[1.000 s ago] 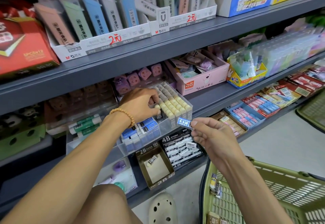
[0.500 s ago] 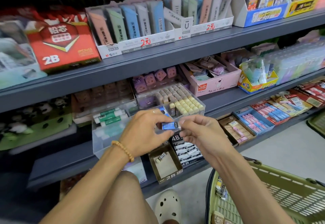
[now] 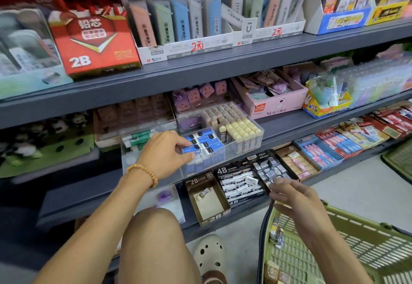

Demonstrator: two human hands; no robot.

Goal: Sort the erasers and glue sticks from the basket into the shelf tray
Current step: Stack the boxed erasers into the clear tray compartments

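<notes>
We see the clear shelf tray [image 3: 243, 150] sitting on the middle shelf [image 3: 289, 125], and we take it as our landmark. Our left hand [image 3: 166, 154] reaches into its middle compartment, thumb and forefinger pinching a blue-sleeved eraser [image 3: 193, 149] that lies on top of the other blue-sleeved erasers [image 3: 208, 141] packed there; a beaded bracelet [image 3: 145, 171] circles that wrist. In the tray's right compartment stand rows of cream and grey erasers [image 3: 238, 125], and in its left compartment lie green-and-white glue sticks [image 3: 139, 139]. Below the tray and to the right, our right hand [image 3: 294, 199] hovers with fingers loosely spread and holding nothing, just above the rim of the green basket [image 3: 356, 250], which stands on the floor well below the tray. Inside the basket, near its left wall, a few small wrapped items [image 3: 276, 233] remain, too blurred for us to tell apart. Directly beneath the tray sit a brown 2B box [image 3: 208, 199] and a black 4B box [image 3: 239, 182] on the lower shelf. A cream clog [image 3: 209, 254] shows beside our knee.
</notes>
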